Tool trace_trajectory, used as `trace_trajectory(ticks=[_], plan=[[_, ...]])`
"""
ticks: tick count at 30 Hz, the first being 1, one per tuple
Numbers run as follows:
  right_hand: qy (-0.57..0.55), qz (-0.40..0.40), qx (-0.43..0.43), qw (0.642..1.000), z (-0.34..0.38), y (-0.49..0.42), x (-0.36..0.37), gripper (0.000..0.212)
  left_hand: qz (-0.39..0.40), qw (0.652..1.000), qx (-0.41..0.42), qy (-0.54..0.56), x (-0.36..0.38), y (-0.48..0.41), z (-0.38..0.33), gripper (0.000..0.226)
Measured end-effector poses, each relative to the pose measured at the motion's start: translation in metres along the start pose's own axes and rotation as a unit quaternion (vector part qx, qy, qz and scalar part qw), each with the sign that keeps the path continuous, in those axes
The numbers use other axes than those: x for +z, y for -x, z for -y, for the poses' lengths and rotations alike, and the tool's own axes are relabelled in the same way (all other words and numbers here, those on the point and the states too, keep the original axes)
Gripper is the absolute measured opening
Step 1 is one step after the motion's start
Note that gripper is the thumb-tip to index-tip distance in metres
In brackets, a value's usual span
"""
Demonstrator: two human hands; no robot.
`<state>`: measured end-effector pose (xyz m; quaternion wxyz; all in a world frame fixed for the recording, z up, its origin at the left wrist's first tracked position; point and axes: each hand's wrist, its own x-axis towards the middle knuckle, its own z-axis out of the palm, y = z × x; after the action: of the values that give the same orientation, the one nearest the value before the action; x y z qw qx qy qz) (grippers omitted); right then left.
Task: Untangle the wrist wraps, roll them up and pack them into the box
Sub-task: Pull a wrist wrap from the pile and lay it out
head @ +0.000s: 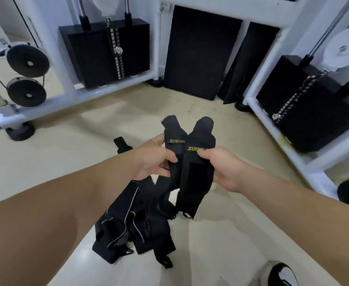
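Two black wrist wraps with yellow-green lettering are held up side by side over the floor. My left hand (156,158) pinches the left wrap (172,145) just below its label. My right hand (221,165) grips the right wrap (196,178), thumb over its label. Both wraps hang down from my hands, their lower ends dangling. A tangled pile of more black wraps (132,223) with grey edging lies on the floor below my left forearm. Another black strap end (122,143) lies on the floor behind my left hand. No box is in view.
White gym machine frames with black weight stacks (107,52) stand at the back left and the right (314,104). A black mat (198,50) leans against the wall between them. A black and white shoe (283,275) shows at the bottom right. The floor is beige.
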<state>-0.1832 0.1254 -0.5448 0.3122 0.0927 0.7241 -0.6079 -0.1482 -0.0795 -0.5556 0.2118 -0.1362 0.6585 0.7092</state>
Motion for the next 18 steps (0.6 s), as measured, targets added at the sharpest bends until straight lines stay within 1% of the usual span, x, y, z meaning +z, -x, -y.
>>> trace_trajectory(ticks=[4,7,9,12,15,18], plan=[[0.011,-0.032,-0.01,0.999,-0.002,0.052,-0.036,0.028,0.063,0.997,0.012,-0.039,0.047,0.027,-0.026,0.064],[-0.01,-0.045,-0.013,0.999,0.002,0.098,-0.063,0.029,0.091,0.994,0.039,-0.054,0.085,0.054,-0.046,0.05],[-0.02,-0.049,-0.036,0.998,0.008,0.13,-0.079,0.029,0.103,0.99,0.068,-0.061,0.11,0.074,-0.056,0.043],[-0.026,-0.078,-0.085,0.993,0.015,0.181,-0.096,0.029,0.112,0.985,0.108,-0.074,0.142,0.101,-0.068,0.036],[-0.029,-0.106,-0.133,0.985,0.016,0.221,-0.109,0.025,0.109,0.98,0.135,-0.093,0.168,0.122,-0.074,0.035],[-0.051,-0.116,-0.156,0.98,0.015,0.248,-0.12,0.024,0.123,0.974,0.157,-0.108,0.19,0.141,-0.078,0.037]])
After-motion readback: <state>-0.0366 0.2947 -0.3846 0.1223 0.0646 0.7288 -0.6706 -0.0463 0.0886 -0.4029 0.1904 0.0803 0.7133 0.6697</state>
